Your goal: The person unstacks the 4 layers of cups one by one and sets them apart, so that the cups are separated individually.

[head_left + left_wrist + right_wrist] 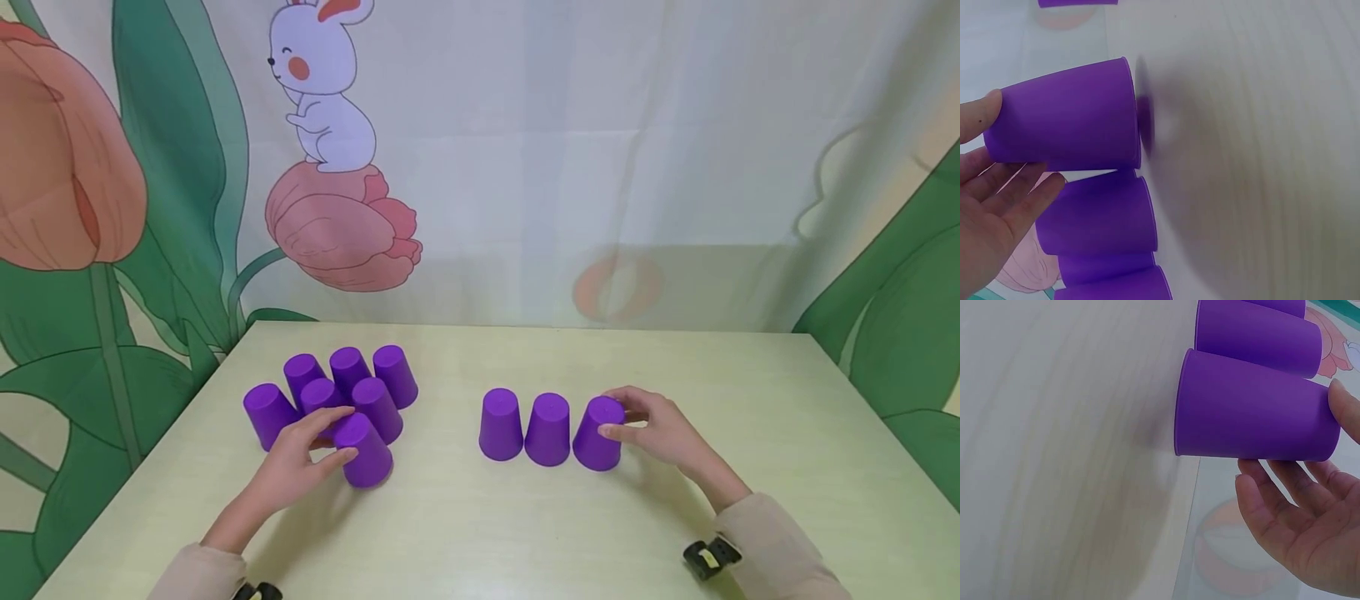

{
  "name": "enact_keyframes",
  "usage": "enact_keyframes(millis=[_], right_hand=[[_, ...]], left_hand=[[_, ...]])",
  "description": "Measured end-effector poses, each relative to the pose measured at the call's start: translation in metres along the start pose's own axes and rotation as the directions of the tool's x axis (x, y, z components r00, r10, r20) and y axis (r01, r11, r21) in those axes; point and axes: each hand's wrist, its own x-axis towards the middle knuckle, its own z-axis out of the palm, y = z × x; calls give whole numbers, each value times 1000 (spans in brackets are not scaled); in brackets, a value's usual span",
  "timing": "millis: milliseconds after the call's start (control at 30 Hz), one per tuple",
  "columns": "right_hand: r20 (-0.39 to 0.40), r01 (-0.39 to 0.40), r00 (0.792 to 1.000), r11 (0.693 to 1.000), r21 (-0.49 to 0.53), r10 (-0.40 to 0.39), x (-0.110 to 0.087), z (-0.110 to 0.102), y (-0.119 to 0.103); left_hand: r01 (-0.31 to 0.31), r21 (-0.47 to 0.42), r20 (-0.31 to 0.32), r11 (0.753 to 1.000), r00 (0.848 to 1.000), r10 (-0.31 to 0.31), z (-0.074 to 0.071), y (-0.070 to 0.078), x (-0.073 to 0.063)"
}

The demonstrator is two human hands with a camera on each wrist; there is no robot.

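Observation:
My left hand (292, 467) pinches an upside-down purple cup (367, 454) near its base, thumb on one side and fingers on the other. In the left wrist view, a shadow and a thin gap show beside the rim of this cup (1066, 119). Behind it stand several more inverted purple cups (395, 377) in a close cluster. To the right, my right hand (660, 429) grips the rightmost cup (592, 442) of a row of three. Thumb and fingers lie on opposite sides of that cup (1254, 409) in the right wrist view. Its neighbours are the middle cup (547, 429) and the left cup (500, 425).
Both groups of cups are on a pale wooden table (480, 542), with bare tabletop between them. A printed curtain (487, 167) with a rabbit and tulips hangs behind the table's far edge. Dark wrist devices (708, 557) sit at both sleeves.

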Motion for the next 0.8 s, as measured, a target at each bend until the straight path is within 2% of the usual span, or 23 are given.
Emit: enact_keyframes(millis=[367,567,800], right_hand=[[-5,-5,1000,1000,-2,5,-1,1,-1],[-3,-2,1000,1000,-2,2,-1,1,-1],[-2,-2,1000,1000,9,2,-1,1,-1]], left_hand=[[130,-50,43,990,991,-128,-7,-5,-6],[110,-27,25,994,994,-110,-9,-5,-7],[31,-26,-43,999,999,-32,-15,7,2]])
